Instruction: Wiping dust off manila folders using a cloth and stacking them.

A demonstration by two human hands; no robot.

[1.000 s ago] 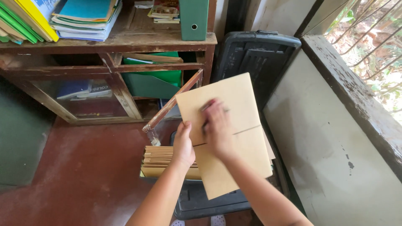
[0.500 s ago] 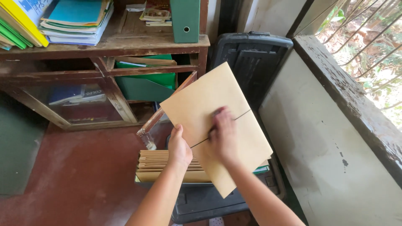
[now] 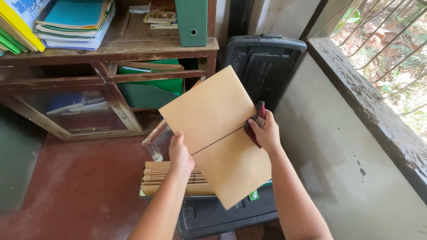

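My left hand (image 3: 180,155) grips the left edge of a tan manila folder (image 3: 209,111), holding it up tilted, with a dark line across its middle. My right hand (image 3: 266,132) sits at the folder's right edge and clutches a dark red checked cloth (image 3: 258,122) against it. Below the folder a stack of similar tan folders (image 3: 155,178) lies on a black plastic crate (image 3: 222,215).
A worn wooden shelf unit (image 3: 133,46) stands ahead with stacked books and folders (image 3: 73,22), a green box file (image 3: 192,20) and green trays. A black plastic bin (image 3: 262,62) leans in the corner. A grey wall (image 3: 347,146) and window ledge run along the right. Red floor lies at the left.
The folder has tilted and risen slightly. My right hand slid with the cloth from the folder's middle to its right edge. My left hand kept its grip on the left edge.
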